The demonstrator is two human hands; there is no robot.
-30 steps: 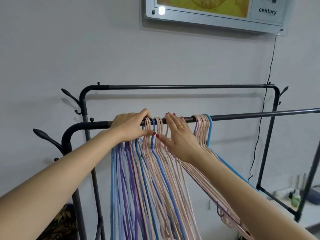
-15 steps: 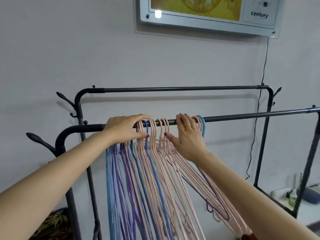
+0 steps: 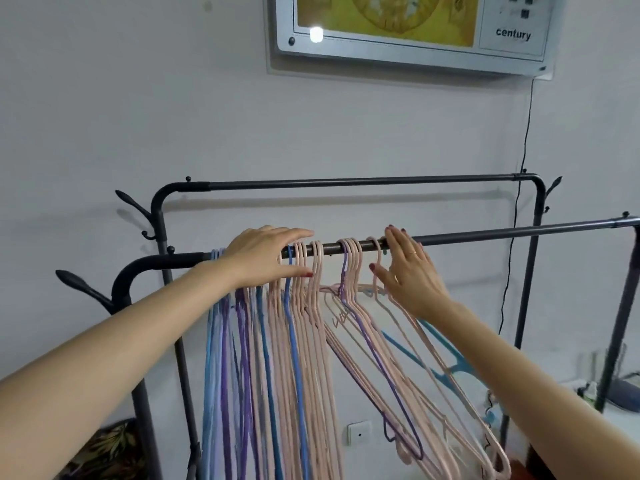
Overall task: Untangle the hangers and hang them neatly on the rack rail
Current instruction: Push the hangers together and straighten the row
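Observation:
The front rack rail (image 3: 502,235) is a dark bar across the middle of the view. A tight bunch of blue, purple and pink hangers (image 3: 242,358) hangs straight down at its left. My left hand (image 3: 263,258) lies over their hooks, fingers on top of the rail and thumb beneath. Further right a looser group of pink hangers (image 3: 349,258), with one purple among them, slants to the right. My right hand (image 3: 408,271) is flat and spread against the rightmost hook, fingertips on the rail. A teal hanger (image 3: 446,368) hangs askew behind that group.
A second, higher rail (image 3: 346,183) runs behind, with coat hooks on both end posts. A framed panel (image 3: 415,29) hangs on the wall above, its cable (image 3: 519,202) dropping at the right. A wall socket (image 3: 359,433) sits low. Small items (image 3: 588,389) stand at the lower right.
My right hand has slid to the right along the rail, drawing some pink hangers apart, so a gap has opened between two groups. My left hand stayed on the left bunch.

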